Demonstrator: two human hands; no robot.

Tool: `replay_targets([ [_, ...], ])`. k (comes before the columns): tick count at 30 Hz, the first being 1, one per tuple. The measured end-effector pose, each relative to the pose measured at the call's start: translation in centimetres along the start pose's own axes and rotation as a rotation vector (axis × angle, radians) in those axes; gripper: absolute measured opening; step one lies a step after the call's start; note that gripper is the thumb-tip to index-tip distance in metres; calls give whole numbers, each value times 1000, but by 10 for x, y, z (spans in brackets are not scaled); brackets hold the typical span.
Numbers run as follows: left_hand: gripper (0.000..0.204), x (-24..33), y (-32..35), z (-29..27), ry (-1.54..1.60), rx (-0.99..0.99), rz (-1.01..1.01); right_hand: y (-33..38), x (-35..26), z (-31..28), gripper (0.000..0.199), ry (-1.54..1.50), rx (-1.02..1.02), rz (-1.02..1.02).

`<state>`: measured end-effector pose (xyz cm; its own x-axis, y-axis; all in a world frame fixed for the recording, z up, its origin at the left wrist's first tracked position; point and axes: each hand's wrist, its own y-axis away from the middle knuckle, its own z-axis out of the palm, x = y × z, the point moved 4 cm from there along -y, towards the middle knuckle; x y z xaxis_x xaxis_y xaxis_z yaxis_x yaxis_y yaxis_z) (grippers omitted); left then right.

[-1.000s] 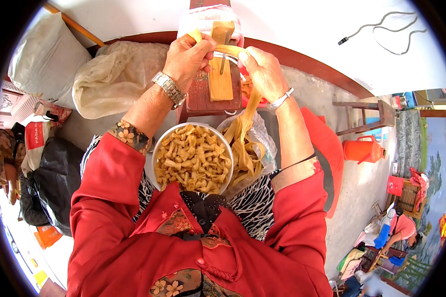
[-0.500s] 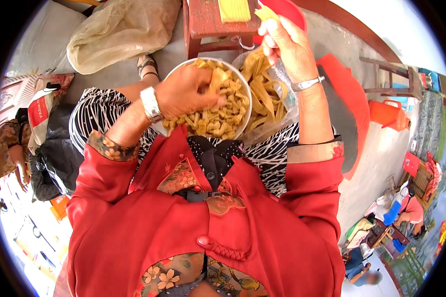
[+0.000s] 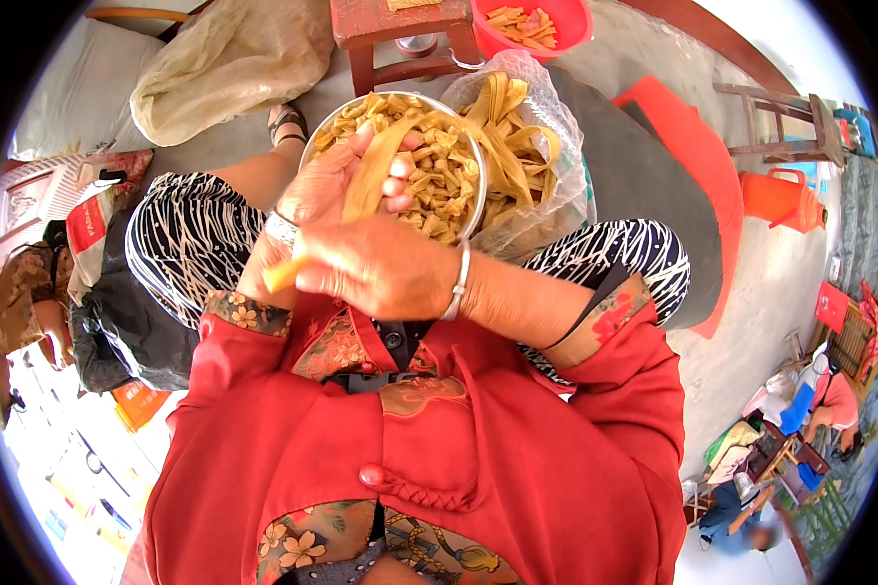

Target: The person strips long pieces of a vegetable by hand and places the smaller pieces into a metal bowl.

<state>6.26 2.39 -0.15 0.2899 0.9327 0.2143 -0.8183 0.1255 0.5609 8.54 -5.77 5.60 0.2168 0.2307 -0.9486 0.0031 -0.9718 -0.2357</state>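
Observation:
A long, flat yellow-brown strip [image 3: 375, 175], of a kind I cannot name, runs through both hands. My left hand [image 3: 327, 185] is curled around it, fingertips showing at its right edge. Closed in a fist just below, my right hand [image 3: 385, 271] grips the strip, and a yellow end sticks out past the thumb on the left. Behind the hands, a round bowl [image 3: 483, 190] with a pale rim is full of short folded yellow pieces. A clear plastic bag [image 3: 568, 146] of long loose strips touches the bowl's right side. Part of the bowl is hidden by the hands.
Beyond the bowl stands a red wooden stool [image 3: 385, 27], with a red basin [image 3: 583, 24] of strips beside it. A pale sack [image 3: 234, 73] lies at the far left. To the right are an orange jug [image 3: 780, 200] and a small wooden stool [image 3: 824, 127]. Several people sit nearby.
My right hand has come down from beside the stool to the front of the bowl. My left hand has lifted out of the bowl's pieces, and a long strip now spans both hands.

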Motion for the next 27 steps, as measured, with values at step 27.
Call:
replay_targets([
  [27,9,41,36,23,-726,180,738,-3,38,-67,49,-36,320,334],
])
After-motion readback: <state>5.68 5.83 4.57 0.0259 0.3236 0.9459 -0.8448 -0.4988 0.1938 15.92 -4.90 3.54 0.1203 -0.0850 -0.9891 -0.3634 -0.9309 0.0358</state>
